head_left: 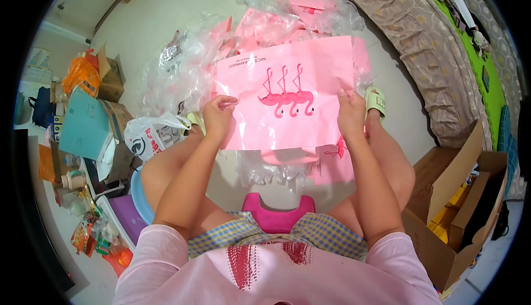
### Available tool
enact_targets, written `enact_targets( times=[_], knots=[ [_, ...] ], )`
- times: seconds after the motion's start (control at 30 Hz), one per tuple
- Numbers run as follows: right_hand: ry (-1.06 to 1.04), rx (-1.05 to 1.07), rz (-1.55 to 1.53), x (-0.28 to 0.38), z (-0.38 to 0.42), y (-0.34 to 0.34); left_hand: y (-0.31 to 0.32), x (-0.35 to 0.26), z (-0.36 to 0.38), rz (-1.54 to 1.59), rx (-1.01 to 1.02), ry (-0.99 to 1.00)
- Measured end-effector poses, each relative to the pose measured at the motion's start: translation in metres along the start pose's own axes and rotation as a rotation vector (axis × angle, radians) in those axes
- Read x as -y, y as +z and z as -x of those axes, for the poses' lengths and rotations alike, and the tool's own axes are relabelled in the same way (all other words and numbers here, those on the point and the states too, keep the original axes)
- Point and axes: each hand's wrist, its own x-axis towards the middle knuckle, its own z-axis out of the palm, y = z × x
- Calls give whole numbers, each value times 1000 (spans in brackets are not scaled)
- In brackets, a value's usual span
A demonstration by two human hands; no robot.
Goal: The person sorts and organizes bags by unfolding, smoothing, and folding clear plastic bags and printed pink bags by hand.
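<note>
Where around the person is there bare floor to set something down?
One patch of floor lies far left between the orange bag and the clear wrap; another strip runs between the right slipper and the frilled cover. Crowded: beyond the pink sheet, where the wrap heaps up, and left of the white bag, with boxes.

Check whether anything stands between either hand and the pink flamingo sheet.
Nothing visible does: the left hand and right hand hold the pink flamingo sheet by opposite edges. Clear plastic lies beyond it, not between.
</note>
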Motion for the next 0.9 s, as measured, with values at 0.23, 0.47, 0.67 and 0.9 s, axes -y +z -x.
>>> enact_targets(
  times=[0.23, 0.47, 0.67, 0.9],
  knots=[
    [-71, 33, 98, -20, 7, -2, -9, -11, 6, 29, -68, -122],
    [128, 183, 326, -27, 24, -8, -5, -4, 3, -95, -39, 31],
    [185, 259, 405, -36, 60, -5, 17, -7, 4, -339, 32, 416],
    [354, 528, 527, -71, 93, -30, 54, -7, -5, -611, 503, 300]
  ],
)
